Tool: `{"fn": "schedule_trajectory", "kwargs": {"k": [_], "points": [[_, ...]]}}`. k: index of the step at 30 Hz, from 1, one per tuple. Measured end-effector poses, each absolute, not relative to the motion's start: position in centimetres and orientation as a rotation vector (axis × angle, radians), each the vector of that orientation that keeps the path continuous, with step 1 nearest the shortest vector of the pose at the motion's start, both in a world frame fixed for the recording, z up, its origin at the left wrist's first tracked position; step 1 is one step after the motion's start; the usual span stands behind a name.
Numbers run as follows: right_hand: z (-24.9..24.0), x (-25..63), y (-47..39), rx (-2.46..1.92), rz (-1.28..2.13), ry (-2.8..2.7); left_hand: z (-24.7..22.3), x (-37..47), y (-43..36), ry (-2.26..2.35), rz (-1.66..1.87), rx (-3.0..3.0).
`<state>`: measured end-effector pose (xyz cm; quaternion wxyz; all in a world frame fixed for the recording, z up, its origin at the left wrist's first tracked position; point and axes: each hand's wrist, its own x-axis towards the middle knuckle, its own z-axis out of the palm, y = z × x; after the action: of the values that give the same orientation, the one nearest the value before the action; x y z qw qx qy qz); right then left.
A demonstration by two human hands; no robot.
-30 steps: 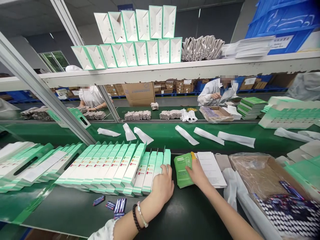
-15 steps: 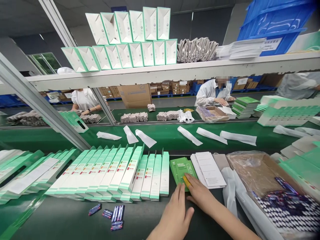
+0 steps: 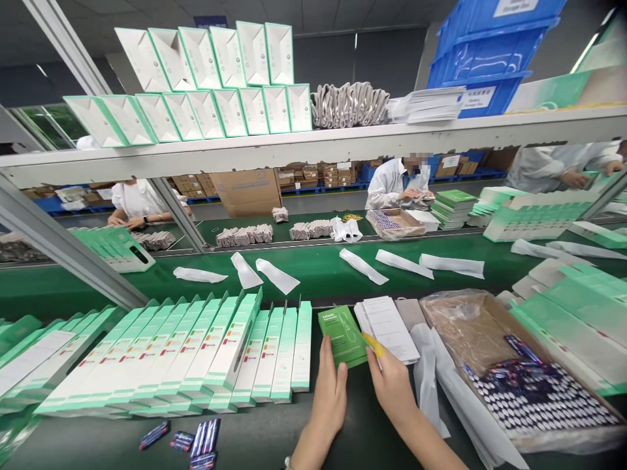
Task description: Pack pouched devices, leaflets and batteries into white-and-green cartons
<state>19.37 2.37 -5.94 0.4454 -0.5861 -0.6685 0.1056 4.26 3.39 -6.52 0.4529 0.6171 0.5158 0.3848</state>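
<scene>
The booklets (image 3: 341, 334) are green with white print, cartons (image 3: 196, 359) green-and-white.

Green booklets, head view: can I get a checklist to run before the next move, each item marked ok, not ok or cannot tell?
1. Left hand at the left edge of the green booklets: ok.
2. Right hand at their right edge: ok.
3. Booklet edges lined up: ok, they look even.
4. Booklet count known: cannot tell from this angle.
5. White leaflets squared up: not ok, layers are offset.
6. Loose batteries clear of both hands: ok.
</scene>
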Motion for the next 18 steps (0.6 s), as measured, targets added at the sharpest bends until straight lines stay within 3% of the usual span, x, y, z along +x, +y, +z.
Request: {"fn": "schedule_trajectory", "kwargs": {"k": [4, 7, 12, 18], "points": [[-3.7, 19.3, -0.8, -1.138, 0.290, -2.155, -4.4, 4.7, 2.6, 0.965, 1.083, 0.790], [-2.9, 21.3, -1.4, -1.145, 0.407, -2.322, -3.2, 4.5, 2.2, 0.896, 1.049, 0.397], [-6.3, 27.8, 0.8, -1.550, -0.137, -2.187, -3.0, 3.9, 1.5, 0.964, 0.970, 0.179], [-9.7, 30.6, 0.7, -1.391, -0.434, -2.166, -3.4, 3.7, 0.5, 1.012, 0.863, 0.047]]}}
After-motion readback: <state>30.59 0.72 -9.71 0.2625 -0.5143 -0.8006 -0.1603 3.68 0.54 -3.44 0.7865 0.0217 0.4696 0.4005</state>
